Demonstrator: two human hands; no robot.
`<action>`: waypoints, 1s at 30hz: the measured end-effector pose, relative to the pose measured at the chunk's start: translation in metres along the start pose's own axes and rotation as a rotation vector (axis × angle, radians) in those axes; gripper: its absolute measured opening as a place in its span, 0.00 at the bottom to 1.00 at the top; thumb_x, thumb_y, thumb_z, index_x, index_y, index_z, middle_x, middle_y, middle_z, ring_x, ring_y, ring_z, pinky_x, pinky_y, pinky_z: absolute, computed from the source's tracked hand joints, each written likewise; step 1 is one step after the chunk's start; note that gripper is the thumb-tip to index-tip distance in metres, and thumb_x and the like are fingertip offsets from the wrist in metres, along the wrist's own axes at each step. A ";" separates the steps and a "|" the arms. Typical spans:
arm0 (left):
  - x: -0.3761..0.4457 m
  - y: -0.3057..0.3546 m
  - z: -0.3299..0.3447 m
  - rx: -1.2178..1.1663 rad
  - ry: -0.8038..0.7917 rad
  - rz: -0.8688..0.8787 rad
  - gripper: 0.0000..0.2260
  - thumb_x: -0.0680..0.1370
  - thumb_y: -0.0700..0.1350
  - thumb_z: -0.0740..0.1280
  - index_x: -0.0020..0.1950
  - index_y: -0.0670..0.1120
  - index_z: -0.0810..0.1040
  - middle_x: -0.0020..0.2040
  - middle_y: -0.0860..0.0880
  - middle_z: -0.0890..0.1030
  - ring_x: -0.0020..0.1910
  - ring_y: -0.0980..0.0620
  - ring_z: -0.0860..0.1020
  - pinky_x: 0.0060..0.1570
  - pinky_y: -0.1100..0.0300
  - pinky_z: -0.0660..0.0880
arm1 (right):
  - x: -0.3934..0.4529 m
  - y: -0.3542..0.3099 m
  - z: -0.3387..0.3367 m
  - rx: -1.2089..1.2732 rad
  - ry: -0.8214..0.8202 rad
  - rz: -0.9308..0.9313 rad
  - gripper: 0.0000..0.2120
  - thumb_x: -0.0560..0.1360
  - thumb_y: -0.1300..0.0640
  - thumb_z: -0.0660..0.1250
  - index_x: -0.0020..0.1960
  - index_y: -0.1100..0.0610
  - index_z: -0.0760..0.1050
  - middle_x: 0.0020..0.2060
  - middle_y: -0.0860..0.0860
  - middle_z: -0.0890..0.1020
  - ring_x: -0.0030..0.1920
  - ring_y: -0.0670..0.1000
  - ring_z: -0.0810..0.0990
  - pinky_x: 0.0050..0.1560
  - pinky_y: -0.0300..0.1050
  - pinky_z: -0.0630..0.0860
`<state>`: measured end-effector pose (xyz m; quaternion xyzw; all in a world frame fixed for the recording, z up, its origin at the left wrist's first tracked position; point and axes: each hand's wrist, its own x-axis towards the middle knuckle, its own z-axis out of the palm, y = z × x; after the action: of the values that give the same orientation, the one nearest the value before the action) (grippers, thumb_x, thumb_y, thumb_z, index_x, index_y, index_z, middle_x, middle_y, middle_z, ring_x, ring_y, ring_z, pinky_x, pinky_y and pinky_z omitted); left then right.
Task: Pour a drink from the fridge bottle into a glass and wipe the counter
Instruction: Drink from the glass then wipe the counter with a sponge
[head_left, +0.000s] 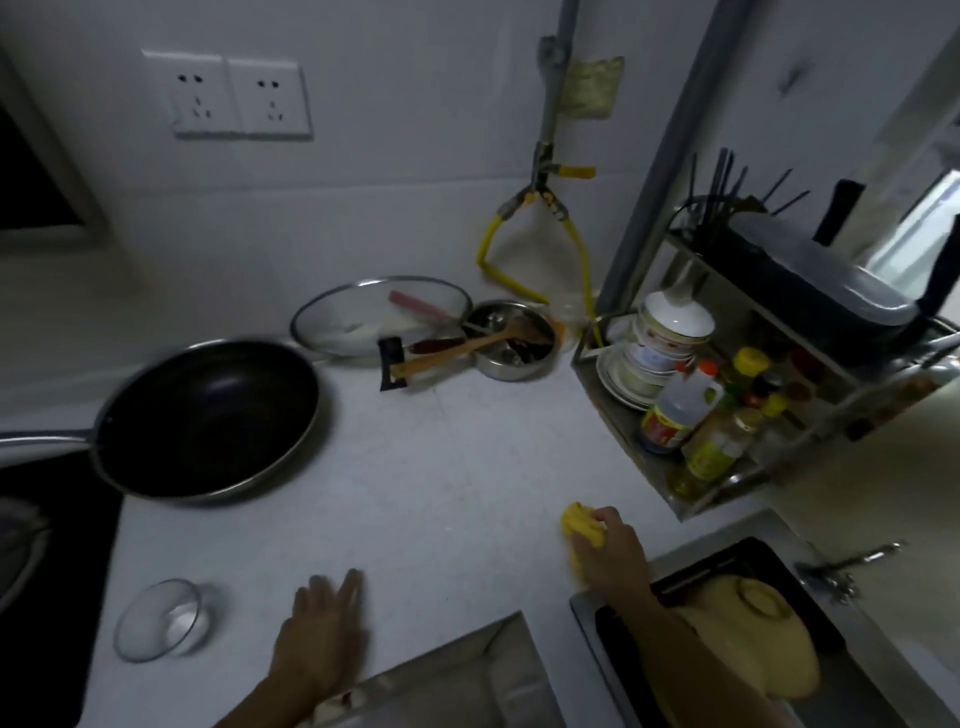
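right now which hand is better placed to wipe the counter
Right. The right hand already grips the yellow cloth on the counter. The left hand rests flat and holds nothing.

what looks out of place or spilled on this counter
No spill shows. The glass lies tipped on its side near the counter's front left edge, by the left hand. The right hand grips a yellow cloth.
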<state>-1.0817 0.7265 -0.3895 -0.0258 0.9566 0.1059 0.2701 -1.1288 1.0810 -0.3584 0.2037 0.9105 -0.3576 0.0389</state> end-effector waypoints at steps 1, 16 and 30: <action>0.002 -0.005 0.000 0.005 -0.007 -0.005 0.32 0.80 0.53 0.59 0.79 0.55 0.43 0.77 0.37 0.51 0.75 0.37 0.55 0.67 0.48 0.68 | 0.002 -0.003 0.006 -0.041 -0.014 -0.007 0.14 0.76 0.47 0.68 0.54 0.55 0.72 0.42 0.57 0.79 0.40 0.58 0.79 0.38 0.49 0.75; 0.044 -0.014 0.011 0.047 -0.131 -0.096 0.36 0.77 0.44 0.65 0.78 0.56 0.47 0.78 0.38 0.42 0.75 0.28 0.46 0.70 0.36 0.61 | 0.019 0.001 0.151 -0.395 0.121 0.092 0.30 0.78 0.47 0.46 0.72 0.63 0.68 0.66 0.75 0.68 0.63 0.76 0.69 0.65 0.68 0.63; 0.047 -0.010 0.003 0.067 -0.152 -0.096 0.39 0.75 0.45 0.69 0.78 0.56 0.48 0.78 0.39 0.41 0.75 0.29 0.47 0.68 0.39 0.66 | 0.001 -0.120 0.243 -0.420 -0.092 -0.583 0.18 0.76 0.48 0.57 0.59 0.46 0.80 0.65 0.53 0.78 0.66 0.61 0.75 0.70 0.54 0.65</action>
<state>-1.1189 0.7182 -0.4184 -0.0543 0.9341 0.0624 0.3474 -1.1958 0.8400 -0.4621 -0.0934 0.9813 -0.1676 0.0173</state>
